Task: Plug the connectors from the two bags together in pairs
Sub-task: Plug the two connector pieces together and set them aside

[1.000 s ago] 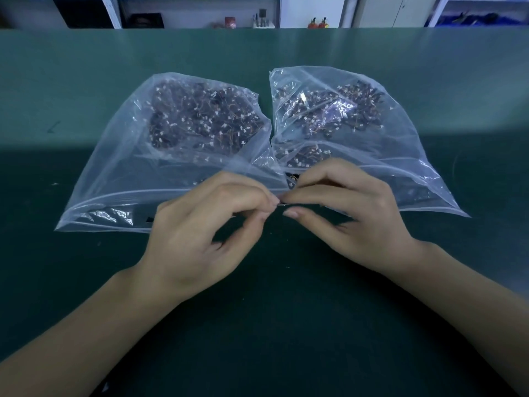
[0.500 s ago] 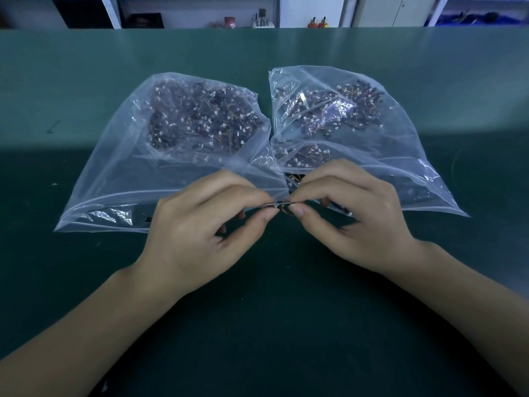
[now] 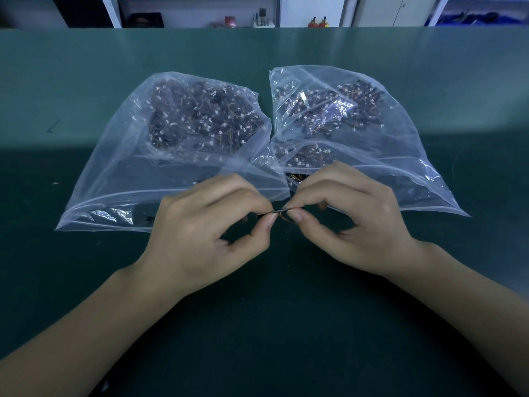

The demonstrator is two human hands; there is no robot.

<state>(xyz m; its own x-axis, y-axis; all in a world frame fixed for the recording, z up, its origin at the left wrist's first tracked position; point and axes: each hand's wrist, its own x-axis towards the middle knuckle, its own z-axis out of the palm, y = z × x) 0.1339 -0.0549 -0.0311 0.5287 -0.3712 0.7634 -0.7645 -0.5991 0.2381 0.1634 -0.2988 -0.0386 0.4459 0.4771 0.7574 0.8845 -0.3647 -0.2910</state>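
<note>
Hands: left hand (image 3: 200, 233) and right hand (image 3: 349, 222) are closed in thumb-and-forefinger pinches on a small wired connector pair (image 3: 279, 215) held between them | Bags: left bag (image 3: 137, 167) and right bag (image 3: 400, 133) are laid just beyond the knuckles | Step: mating judged in hand | Next: aligned, straight push is called for; seating cannot be told.
</note>
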